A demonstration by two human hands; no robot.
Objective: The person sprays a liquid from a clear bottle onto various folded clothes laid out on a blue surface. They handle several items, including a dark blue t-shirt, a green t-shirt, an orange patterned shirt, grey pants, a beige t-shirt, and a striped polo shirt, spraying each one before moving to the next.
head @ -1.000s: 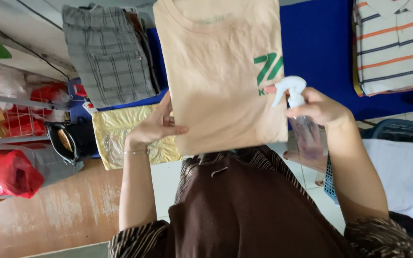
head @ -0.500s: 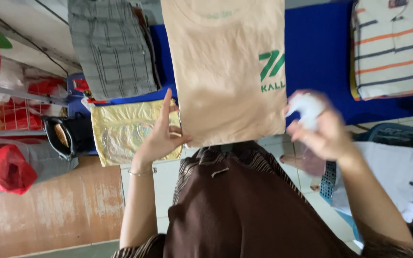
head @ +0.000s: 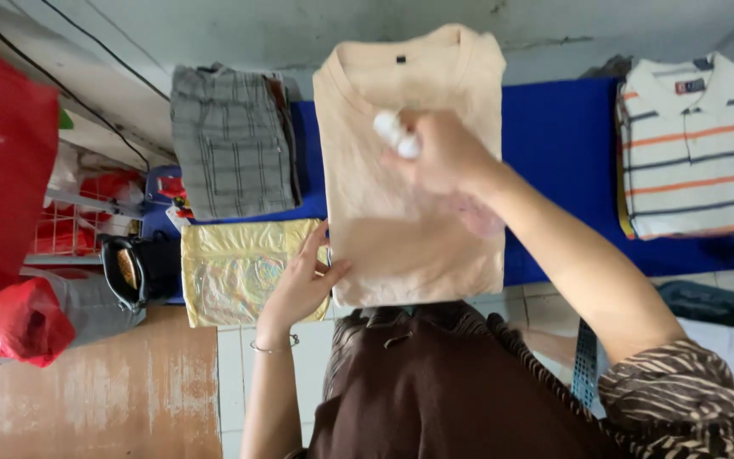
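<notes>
A folded beige t-shirt (head: pixel 401 212) lies on a blue cloth-covered surface (head: pixel 554 127) in front of me. My left hand (head: pixel 303 280) rests with fingers spread on the shirt's lower left edge, beside a yellow plastic packet (head: pixel 235 272). My right hand (head: pixel 443 153) hovers over the upper middle of the shirt, closed around a small white spray bottle (head: pixel 397 136) whose clear body is blurred below the hand.
Folded grey checked trousers (head: pixel 231 140) lie left of the shirt. A striped polo shirt (head: pixel 690 144) lies at the right. Red bags (head: pixel 6 212) and a wire rack sit at the far left, above a worn wooden board (head: pixel 87 399). A black bag (head: pixel 133 268) stands beside the packet.
My right hand has swung the spray bottle from the shirt's right side to above its middle. The left hand stays at the lower left edge. The view has shifted down the shirt.
</notes>
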